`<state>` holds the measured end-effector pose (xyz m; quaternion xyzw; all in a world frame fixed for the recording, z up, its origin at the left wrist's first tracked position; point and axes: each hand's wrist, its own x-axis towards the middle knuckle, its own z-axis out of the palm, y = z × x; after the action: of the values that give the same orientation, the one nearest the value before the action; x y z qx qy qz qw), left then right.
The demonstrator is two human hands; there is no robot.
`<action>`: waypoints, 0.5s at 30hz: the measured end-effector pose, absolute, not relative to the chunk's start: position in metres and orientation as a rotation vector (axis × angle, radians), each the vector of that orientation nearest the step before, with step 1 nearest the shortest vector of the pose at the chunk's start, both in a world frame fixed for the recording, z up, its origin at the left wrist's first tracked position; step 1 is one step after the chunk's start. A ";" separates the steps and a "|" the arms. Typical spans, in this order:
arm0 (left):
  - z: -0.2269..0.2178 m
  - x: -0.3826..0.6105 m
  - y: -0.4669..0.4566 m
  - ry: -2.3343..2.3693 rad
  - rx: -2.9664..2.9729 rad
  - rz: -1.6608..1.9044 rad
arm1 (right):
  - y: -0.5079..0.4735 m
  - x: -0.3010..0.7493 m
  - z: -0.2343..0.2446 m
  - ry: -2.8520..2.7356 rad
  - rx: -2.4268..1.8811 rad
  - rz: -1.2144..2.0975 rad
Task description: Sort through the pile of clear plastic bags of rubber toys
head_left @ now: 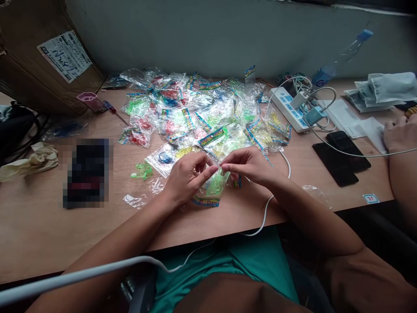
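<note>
Between my hands hangs a clear plastic bag (pixel 214 184) with a light green item inside and a colourful printed strip along its lower edge. My left hand (pixel 190 174) pinches its upper edge between thumb and fingers. Close against it, my right hand (pixel 249 166) pinches the same edge, fingertips almost touching the left thumb. Just left of my left hand lies a loose green plastic piece (pixel 142 171). Beyond both hands spreads a pile of clear bags (pixel 202 111) with red, green, blue and yellow items and printed strips.
At the right are a power strip (pixel 289 108) with cables, a tilted bottle (pixel 340 61), two phones (pixel 339 161) and another person's hand (pixel 402 132). On the left stand a cardboard box (pixel 42 52), a pink container (pixel 91 102) and a screwdriver (pixel 114 111). A white cable (pixel 265 213) crosses the table edge.
</note>
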<state>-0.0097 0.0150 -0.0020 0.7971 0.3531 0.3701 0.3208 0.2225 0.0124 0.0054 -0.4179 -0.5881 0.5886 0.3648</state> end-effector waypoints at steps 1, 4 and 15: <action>-0.002 -0.009 0.015 0.915 2.071 0.974 | 0.012 0.222 0.004 -1.521 -1.059 1.542; -0.004 -0.008 0.015 0.905 2.010 0.979 | 0.011 0.222 0.002 -1.509 -1.024 1.572; -0.004 -0.007 0.018 0.847 1.784 1.006 | 0.009 0.221 0.013 -1.455 -0.953 1.448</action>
<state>-0.0067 0.0175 -0.0045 0.7204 0.3419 0.4061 0.4463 0.2215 0.0093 0.0126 -0.3811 -0.5819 0.5791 0.4252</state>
